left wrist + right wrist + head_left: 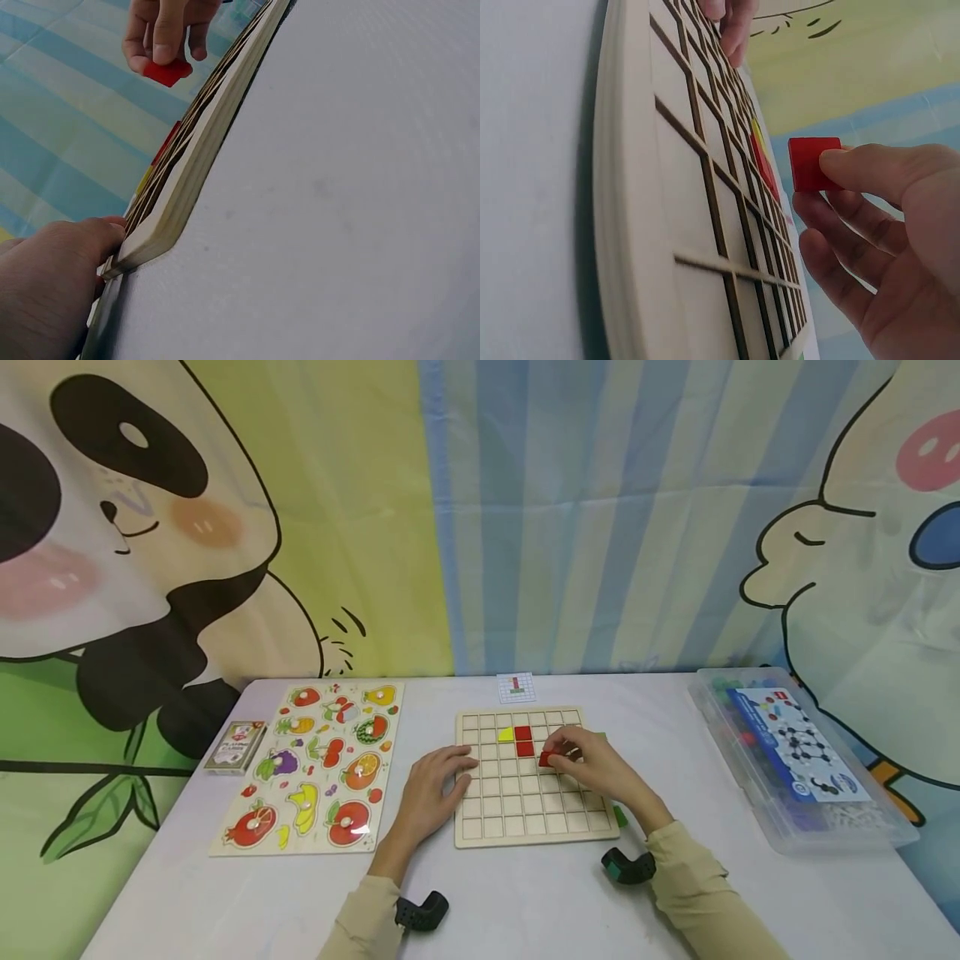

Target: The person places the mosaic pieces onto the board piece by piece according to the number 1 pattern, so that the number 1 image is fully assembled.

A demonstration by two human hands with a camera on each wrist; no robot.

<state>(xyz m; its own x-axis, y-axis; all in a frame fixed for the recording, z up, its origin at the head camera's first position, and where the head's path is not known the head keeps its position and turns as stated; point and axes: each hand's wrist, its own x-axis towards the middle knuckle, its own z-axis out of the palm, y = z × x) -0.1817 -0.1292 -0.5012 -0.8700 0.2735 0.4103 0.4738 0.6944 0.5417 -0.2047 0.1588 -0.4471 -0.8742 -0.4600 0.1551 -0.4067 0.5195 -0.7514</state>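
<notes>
A wooden grid board (495, 827) lies on the white table, its edge close up in the left wrist view (187, 180) and its cells in the right wrist view (667, 225). A yellow tile (506, 735) and two red tiles (523, 741) sit in its upper cells. My right hand (581, 760) pinches a red square tile (547, 759) (810, 163) (166, 72) just above the board, beside the red tiles. My left hand (435, 785) (52, 277) rests flat on the board's left edge, fingers straight.
A fruit peg puzzle (318, 768) lies left of the board, a small card box (235, 746) beyond it. A pattern card (517, 687) sits behind the board. A clear plastic box (795, 760) of parts stands at the right. Green pieces (620, 815) lie by the board's right edge.
</notes>
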